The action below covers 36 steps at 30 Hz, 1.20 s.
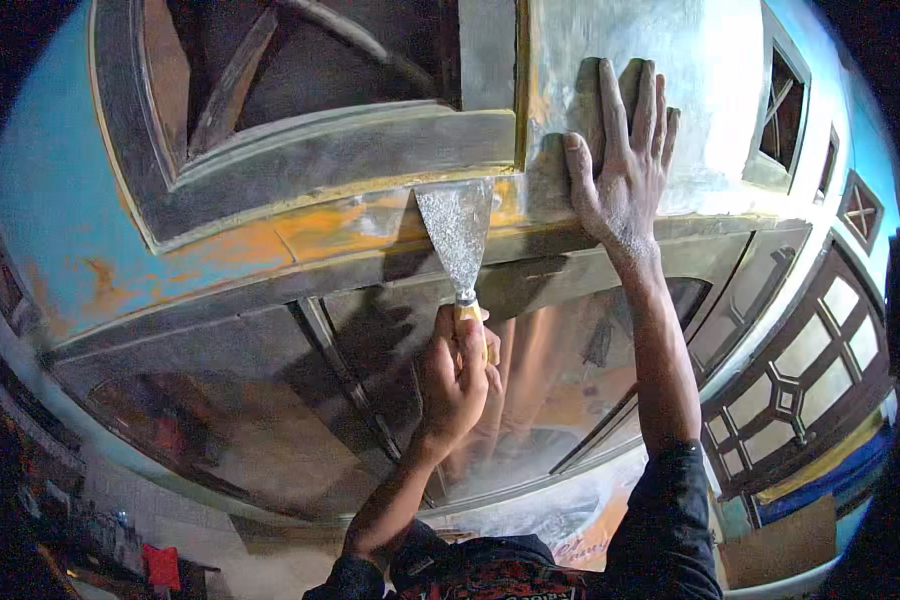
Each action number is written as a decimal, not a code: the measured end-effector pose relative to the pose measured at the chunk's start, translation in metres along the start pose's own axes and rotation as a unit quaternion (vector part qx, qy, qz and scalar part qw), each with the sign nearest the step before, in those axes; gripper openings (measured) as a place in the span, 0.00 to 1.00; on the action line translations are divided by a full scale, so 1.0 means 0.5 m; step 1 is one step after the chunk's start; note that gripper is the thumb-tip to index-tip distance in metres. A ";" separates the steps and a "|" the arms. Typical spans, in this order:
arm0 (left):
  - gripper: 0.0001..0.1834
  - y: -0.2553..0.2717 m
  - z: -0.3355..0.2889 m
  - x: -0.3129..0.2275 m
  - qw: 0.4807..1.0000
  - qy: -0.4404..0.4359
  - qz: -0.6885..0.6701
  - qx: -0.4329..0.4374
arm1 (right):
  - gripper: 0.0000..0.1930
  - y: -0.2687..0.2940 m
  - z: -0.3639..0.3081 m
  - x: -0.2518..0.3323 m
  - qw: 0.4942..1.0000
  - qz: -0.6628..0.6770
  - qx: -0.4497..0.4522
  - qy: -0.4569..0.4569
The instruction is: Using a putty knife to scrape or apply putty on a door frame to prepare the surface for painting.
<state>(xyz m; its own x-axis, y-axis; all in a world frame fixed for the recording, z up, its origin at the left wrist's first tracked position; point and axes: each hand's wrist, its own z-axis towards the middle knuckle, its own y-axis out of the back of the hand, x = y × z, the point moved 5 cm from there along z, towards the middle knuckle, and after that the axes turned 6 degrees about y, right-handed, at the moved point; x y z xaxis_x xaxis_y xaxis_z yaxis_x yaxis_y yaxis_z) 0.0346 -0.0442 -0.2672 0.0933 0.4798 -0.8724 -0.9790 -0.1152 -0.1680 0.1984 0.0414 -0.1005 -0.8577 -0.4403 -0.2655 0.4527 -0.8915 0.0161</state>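
"What does the head view show?"

"The left hand (455, 375) grips the handle of a scraper (459, 235) — blade upward, over the orange-stained strip (330, 232) below the window frame (340, 160)."

"And the right hand (625, 180)?"

"Open, fingers spread — flat on the wall (705, 110) beside that frame."

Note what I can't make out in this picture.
All in the head view:
Scraper handle: partly hidden by the left hand.
Palm of the right hand: hidden by its own back.
Upper window frame: cut off by the top edge.
Red item: too small to identify.
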 end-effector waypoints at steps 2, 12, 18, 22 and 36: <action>0.11 0.004 0.000 0.025 0.999 0.032 -0.030 0.030 | 0.32 0.002 -0.002 -0.003 1.000 0.005 0.001 0.000; 0.12 -0.008 0.012 0.020 0.997 0.027 -0.055 0.035 | 0.33 -0.002 0.002 -0.001 1.000 0.008 0.005 -0.001; 0.12 -0.033 0.007 -0.002 0.998 0.009 -0.013 0.066 | 0.34 0.001 0.012 -0.010 1.000 0.015 0.004 -0.007; 0.12 -0.072 0.028 -0.009 0.996 0.010 -0.051 0.067 | 0.34 0.008 0.015 -0.016 1.000 0.019 0.001 0.005; 0.10 -0.185 0.108 0.009 0.995 -0.034 -0.006 0.097 | 0.32 0.018 -0.054 -0.128 0.999 0.015 0.015 -0.042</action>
<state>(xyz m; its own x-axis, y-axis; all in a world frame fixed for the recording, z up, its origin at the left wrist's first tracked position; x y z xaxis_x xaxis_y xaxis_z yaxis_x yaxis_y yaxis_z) 0.1161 0.0154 -0.2307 0.0982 0.5387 -0.8368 -0.9951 0.0581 -0.0794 0.2638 0.0643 -0.1093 -0.8624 -0.4725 -0.1817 0.4716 -0.8803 0.0511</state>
